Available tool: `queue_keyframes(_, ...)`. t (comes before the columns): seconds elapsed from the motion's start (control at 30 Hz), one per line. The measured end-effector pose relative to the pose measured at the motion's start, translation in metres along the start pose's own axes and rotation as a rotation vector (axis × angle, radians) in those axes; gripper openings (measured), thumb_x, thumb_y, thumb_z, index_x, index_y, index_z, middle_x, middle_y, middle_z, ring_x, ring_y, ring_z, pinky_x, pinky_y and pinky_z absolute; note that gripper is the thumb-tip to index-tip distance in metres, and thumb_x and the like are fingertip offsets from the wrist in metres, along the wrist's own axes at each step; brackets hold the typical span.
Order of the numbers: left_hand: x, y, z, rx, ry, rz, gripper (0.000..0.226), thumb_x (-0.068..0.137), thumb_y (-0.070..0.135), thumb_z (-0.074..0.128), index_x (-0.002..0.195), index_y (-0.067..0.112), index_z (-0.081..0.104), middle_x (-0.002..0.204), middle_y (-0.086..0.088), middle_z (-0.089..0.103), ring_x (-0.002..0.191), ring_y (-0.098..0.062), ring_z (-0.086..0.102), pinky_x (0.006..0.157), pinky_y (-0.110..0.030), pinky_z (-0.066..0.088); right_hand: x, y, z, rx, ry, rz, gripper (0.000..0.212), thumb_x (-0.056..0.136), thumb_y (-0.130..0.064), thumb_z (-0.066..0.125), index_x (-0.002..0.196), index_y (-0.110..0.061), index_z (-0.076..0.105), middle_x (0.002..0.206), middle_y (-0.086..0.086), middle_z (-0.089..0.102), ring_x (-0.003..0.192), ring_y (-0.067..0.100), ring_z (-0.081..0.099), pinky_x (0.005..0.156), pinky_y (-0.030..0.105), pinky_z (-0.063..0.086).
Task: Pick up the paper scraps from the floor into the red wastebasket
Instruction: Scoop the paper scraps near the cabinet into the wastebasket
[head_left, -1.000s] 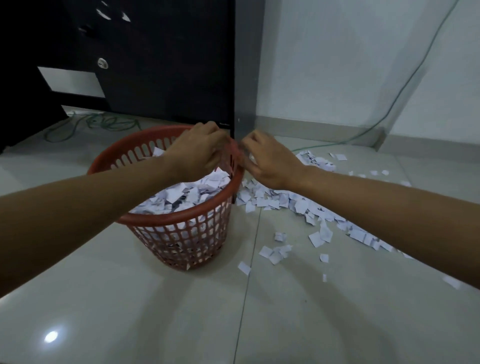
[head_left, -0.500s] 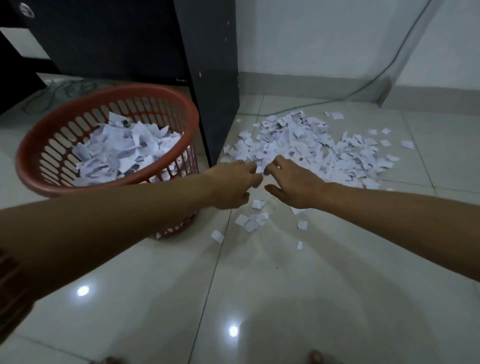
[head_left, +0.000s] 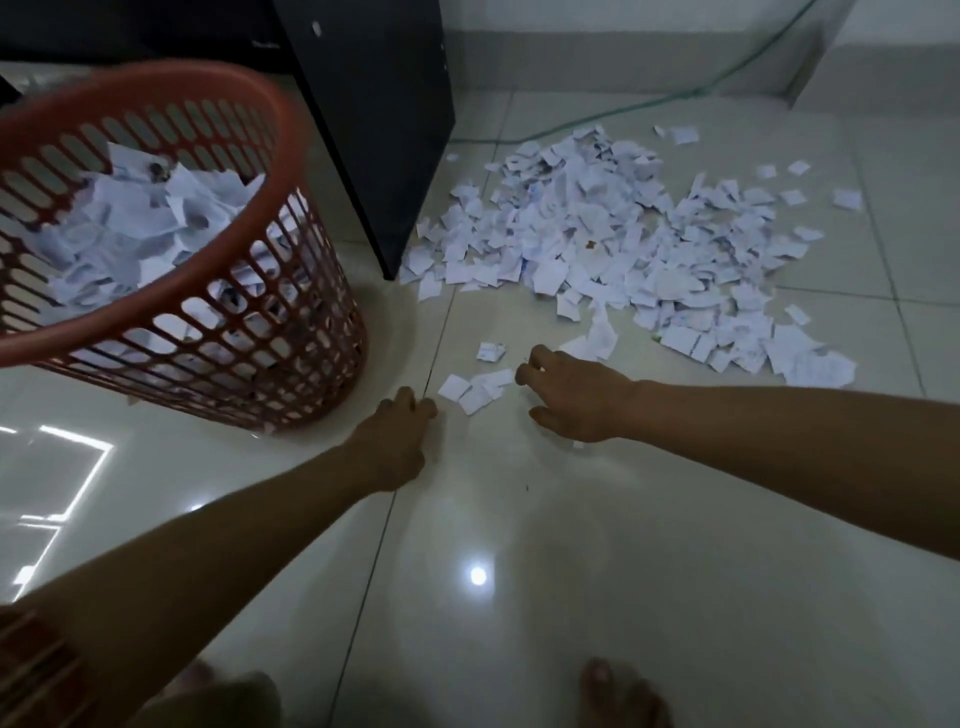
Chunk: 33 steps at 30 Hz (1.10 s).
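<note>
Scraps (head_left: 618, 244) of white paper, some with faint blue print, lie heaped on the glossy tiled floor (head_left: 571, 597), the heap stretching from the foot of a dark cabinet panel (head_left: 384, 104) out toward the right. A smaller cluster (head_left: 475, 388) sits apart, nearer the person, between both hands. The left hand (head_left: 400, 441) rests low by the cluster with fingers curled under; whether it holds anything I cannot tell. The right hand (head_left: 576, 400) reaches in with fingers bent, fingertips at the cluster's edge. The red wastebasket (head_left: 218, 332), slotted and nearly full of paper, stands upright to the left, beside the panel.
</note>
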<state>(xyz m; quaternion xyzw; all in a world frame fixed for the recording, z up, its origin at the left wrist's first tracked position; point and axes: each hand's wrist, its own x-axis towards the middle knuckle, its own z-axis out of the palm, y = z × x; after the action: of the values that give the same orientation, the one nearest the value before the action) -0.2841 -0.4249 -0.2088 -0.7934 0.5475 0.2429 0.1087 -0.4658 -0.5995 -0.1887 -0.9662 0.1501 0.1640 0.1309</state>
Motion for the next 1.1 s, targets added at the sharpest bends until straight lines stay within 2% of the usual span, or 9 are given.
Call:
queue_keyframes(0.1,-0.008,-0.015,0.014,-0.042,0.066,-0.095,0.055,0.086,0.017,0.062,0.134,0.01,0.038,0.129,-0.014,0.033,0.113,-0.032,0.043,0.088,-0.039,0.045,0.001,-0.003,0.01,-0.018,-0.018,-0.059,0.047,0.097,-0.031,0.05,0.137,-0.01,0.035,0.134,0.013,0.034,0.111,0.029,0.045,0.083,0.037,0.043)
queue_keyframes(0.27,-0.008,-0.016,0.021,-0.039,0.076,-0.057,0.049,0.087,0.015,0.058,0.132,0.004,0.042,0.127,-0.016,0.038,0.111,-0.033,0.042,0.087,-0.04,0.045,0.0,-0.001,0.009,-0.052,-0.025,-0.074,0.05,0.097,-0.032,0.051,0.139,-0.013,0.034,0.135,0.012,0.034,0.114,0.027,0.045,0.083,0.037,0.043)
queue_keyframes(0.43,0.005,0.013,0.02,-0.068,0.098,0.092,0.044,0.086,0.009,0.052,0.13,0.011,0.048,0.125,-0.011,0.041,0.105,-0.03,0.042,0.083,-0.039,0.044,-0.002,-0.001,0.002,-0.078,0.028,-0.068,0.05,0.097,-0.032,0.05,0.139,-0.012,0.034,0.135,0.012,0.034,0.113,0.028,0.044,0.085,0.038,0.043)
queue_keyframes(0.6,0.012,0.032,0.012,-0.134,0.111,0.264,0.051,0.088,0.0,0.048,0.138,0.011,0.047,0.136,-0.01,0.048,0.117,-0.031,0.043,0.092,-0.04,0.042,-0.012,-0.011,0.018,-0.182,0.07,-0.113,0.052,0.096,-0.038,0.047,0.139,-0.012,0.035,0.141,0.016,0.034,0.119,0.031,0.038,0.091,0.039,0.04)
queue_keyframes(0.77,0.008,0.013,0.004,-0.095,0.183,0.207,0.058,0.088,-0.001,0.05,0.143,0.013,0.039,0.14,-0.009,0.042,0.117,-0.029,0.041,0.092,-0.04,0.041,-0.024,-0.045,0.046,-0.23,-0.038,-0.262,0.071,0.097,-0.055,0.035,0.153,-0.015,0.017,0.161,0.013,0.009,0.144,0.035,0.013,0.112,0.044,0.023)
queue_keyframes(0.87,-0.003,-0.007,0.011,-0.028,0.212,0.171,0.06,0.086,0.001,0.052,0.143,0.014,0.038,0.143,-0.008,0.04,0.12,-0.029,0.04,0.094,-0.042,0.042,-0.031,-0.067,0.067,-0.236,-0.059,-0.424,0.078,0.095,-0.063,0.028,0.155,-0.015,0.011,0.162,0.009,0.003,0.148,0.037,0.002,0.115,0.05,0.015)
queue_keyframes(0.97,-0.012,-0.023,0.019,0.079,0.207,0.184,0.064,0.086,0.003,0.053,0.146,0.013,0.033,0.152,-0.008,0.032,0.132,-0.029,0.035,0.101,-0.044,0.04,-0.038,-0.081,0.087,-0.243,-0.136,-0.566,0.082,0.094,-0.067,0.026,0.155,-0.018,-0.001,0.162,0.003,-0.012,0.146,0.034,-0.018,0.115,0.046,-0.004)
queue_keyframes(1.03,-0.016,-0.03,0.022,0.11,0.188,0.174,0.066,0.088,0.004,0.051,0.149,0.013,0.028,0.156,-0.007,0.025,0.14,-0.029,0.027,0.107,-0.046,0.036,-0.041,-0.089,0.097,-0.231,-0.144,-0.651,0.083,0.094,-0.068,0.028,0.155,-0.019,0.0,0.162,0.002,-0.011,0.144,0.033,-0.022,0.113,0.047,-0.009)
queue_keyframes(1.1,-0.017,-0.034,0.024,0.118,0.165,0.14,0.067,0.09,0.005,0.048,0.152,0.012,0.021,0.159,-0.006,0.018,0.144,-0.03,0.02,0.11,-0.046,0.032,-0.042,-0.095,0.109,-0.223,-0.132,-0.725,0.084,0.092,-0.068,0.029,0.155,-0.018,0.007,0.163,0.003,-0.003,0.146,0.035,-0.017,0.113,0.051,-0.007)
